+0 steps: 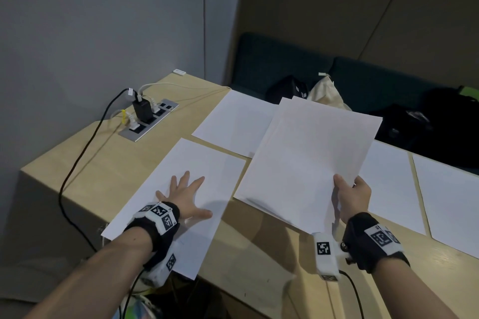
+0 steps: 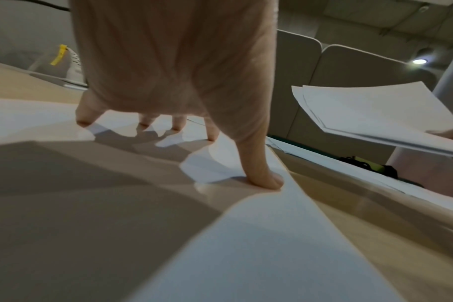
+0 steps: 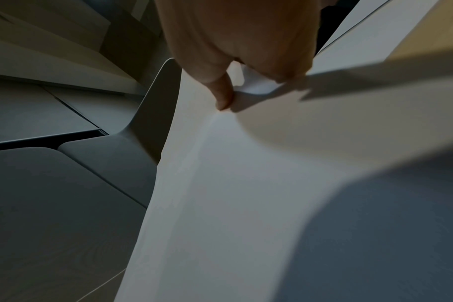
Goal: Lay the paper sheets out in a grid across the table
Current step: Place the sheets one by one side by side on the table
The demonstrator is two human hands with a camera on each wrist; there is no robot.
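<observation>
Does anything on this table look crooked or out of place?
Yes. The sheet under the left hand lies skewed, its near corner hanging past the table edge. The right hand holds the remaining stack above the table.

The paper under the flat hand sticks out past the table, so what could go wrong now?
1. The near sheet overhangs the table edge under the left hand; once released, it might tip off.
2. The right hand pinches the stack by one corner, so loose sheets could slip or fan out.
3. Swinging the stack low might nudge the far sheet out of line.
</observation>
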